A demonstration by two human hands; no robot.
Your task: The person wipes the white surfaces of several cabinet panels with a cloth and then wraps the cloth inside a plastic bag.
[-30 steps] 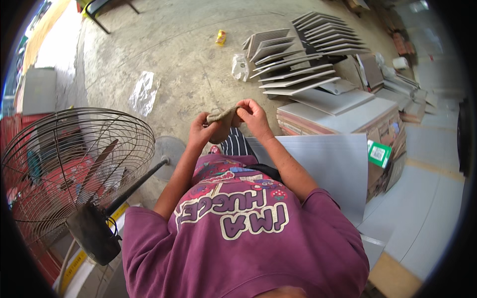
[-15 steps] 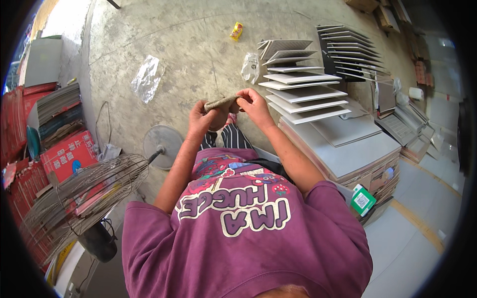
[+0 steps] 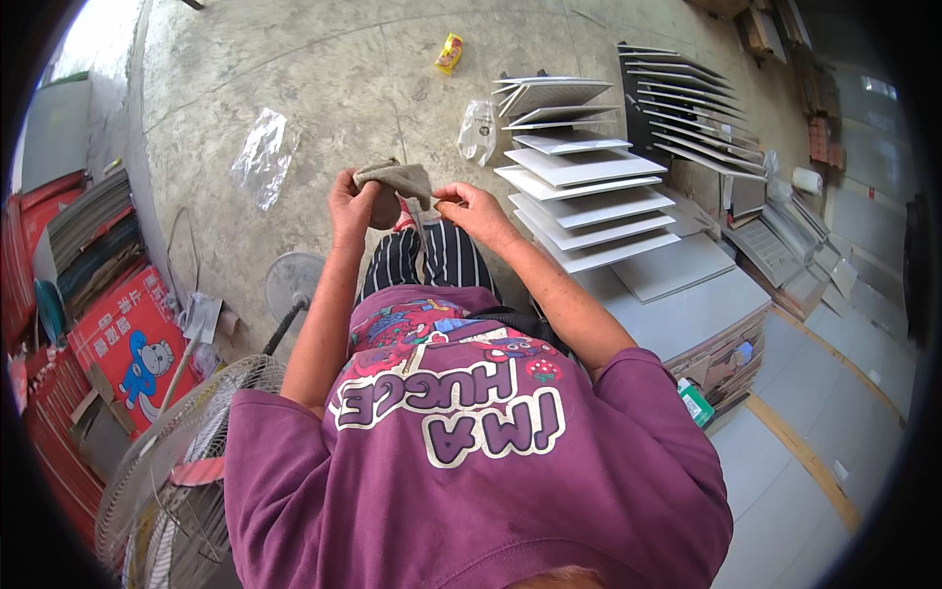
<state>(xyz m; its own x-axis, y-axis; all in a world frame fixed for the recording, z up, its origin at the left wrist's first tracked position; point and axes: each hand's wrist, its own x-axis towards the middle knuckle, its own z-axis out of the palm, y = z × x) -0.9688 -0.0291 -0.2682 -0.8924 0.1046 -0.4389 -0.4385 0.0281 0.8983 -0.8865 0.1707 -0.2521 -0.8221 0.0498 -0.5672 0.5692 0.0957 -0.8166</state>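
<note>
In front of my lap, my left hand [image 3: 351, 204] is closed on one end of a folded grey-brown cloth [image 3: 397, 179], the thumb pressed near its fold. The cloth's other end hangs loosely toward my right hand [image 3: 473, 212]. There the fingers of my right hand are curled beside the cloth's right edge, and whether they pinch anything is too small to make out. Below the cloth show my striped trousers [image 3: 446, 257].
Thin grey tiles [image 3: 584, 201] stand fanned out in a rack at the right, above a broad stack of boards [image 3: 687, 299]. A wire-caged fan [image 3: 162, 471] is close on my left, near red boxes [image 3: 123, 334]. Clear plastic [image 3: 263, 157] and a yellow wrapper [image 3: 449, 54] lie on the floor.
Stretched and rolled between both hands before, the cloth now drapes from my left hand. My right hand has shifted slightly down. The whole view has turned a little.
</note>
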